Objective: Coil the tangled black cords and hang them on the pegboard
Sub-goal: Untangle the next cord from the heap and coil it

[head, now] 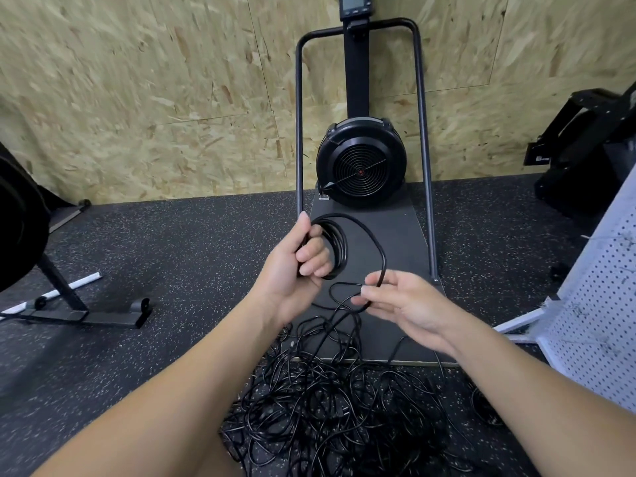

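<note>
At the bottom centre of the frame lies the tangled cord pile [330, 407]; above it your right hand [402, 304] pinches a loose strand, your left hand [296, 266] grips the coil [339, 247], and the pegboard [599, 304] stands far right

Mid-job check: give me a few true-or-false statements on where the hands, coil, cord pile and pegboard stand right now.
1. The left hand grips a coil of black cord. True.
2. The right hand is empty. False: it pinches the cord that loops over from the coil.
3. A tangled pile of cords lies on the floor below the hands. True.
4. The pegboard stands at the left. False: it stands at the right edge of the view.
5. The coil already hangs on the pegboard. False: it is in the left hand, clear of the board.
</note>
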`<state>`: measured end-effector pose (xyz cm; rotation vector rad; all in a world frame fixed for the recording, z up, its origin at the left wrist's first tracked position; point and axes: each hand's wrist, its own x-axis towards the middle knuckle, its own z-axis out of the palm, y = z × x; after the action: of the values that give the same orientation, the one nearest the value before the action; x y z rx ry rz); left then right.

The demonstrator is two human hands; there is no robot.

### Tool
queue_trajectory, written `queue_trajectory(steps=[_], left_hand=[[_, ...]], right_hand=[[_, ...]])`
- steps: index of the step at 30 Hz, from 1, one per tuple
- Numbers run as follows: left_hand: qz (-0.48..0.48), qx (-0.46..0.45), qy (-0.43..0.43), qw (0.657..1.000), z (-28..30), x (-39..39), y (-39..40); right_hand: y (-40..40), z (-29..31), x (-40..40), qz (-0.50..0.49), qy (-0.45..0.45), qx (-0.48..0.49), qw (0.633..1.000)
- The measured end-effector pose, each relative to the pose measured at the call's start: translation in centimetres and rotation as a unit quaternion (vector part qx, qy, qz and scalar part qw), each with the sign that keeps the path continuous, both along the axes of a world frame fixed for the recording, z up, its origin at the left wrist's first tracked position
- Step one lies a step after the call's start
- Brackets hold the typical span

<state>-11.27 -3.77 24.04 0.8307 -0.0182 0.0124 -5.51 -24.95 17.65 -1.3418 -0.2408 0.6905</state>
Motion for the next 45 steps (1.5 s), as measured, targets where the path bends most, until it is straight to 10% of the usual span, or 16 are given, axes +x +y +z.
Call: queue_trajectory(steps=[8,12,16,23,27,31,40,45], left_hand=[[0.056,-0.001,0.006,0.998,-0.2,0.1,1.1],[0.095,0.033,0.006,0.995,0.1,0.2,1.4],[0.109,0.082,-0.005,0.991,0.3,0.3,1.6],[0.121,0.290,0.011,0.949,0.0,-0.3,0.4],[0.040,0.421,-0.002,0.906,-0.7,-1.0,-0.4],[-0.028,0.489,0.000,0.872,-0.5,-1.1,-1.6],[-0.161,0.403,0.058,0.899,0.4,-1.2,-1.1],[-0.130,0.332,0.065,0.932,0.4,-1.0,-0.3]], right_hand=[[0.8,-0.9,1.2,-0.173,0.060,0.079,0.980],[1.2,-0.3,1.0,-0.169,-0.134,-0.137,0.967],[2.1,1.0,-0.8,-0.044,-0.365,-0.346,0.863],[1.9,4.3,-3.5,0.075,-0.469,-0.233,0.848],[0.7,5.8,-2.7,0.001,-0.440,-0.188,0.878],[-0.2,6.4,-2.1,-0.081,-0.485,-0.253,0.833],[-1.6,6.2,-0.8,0.026,-0.410,-0.145,0.900],[-1.2,4.5,0.0,0.014,-0.446,-0.209,0.870]])
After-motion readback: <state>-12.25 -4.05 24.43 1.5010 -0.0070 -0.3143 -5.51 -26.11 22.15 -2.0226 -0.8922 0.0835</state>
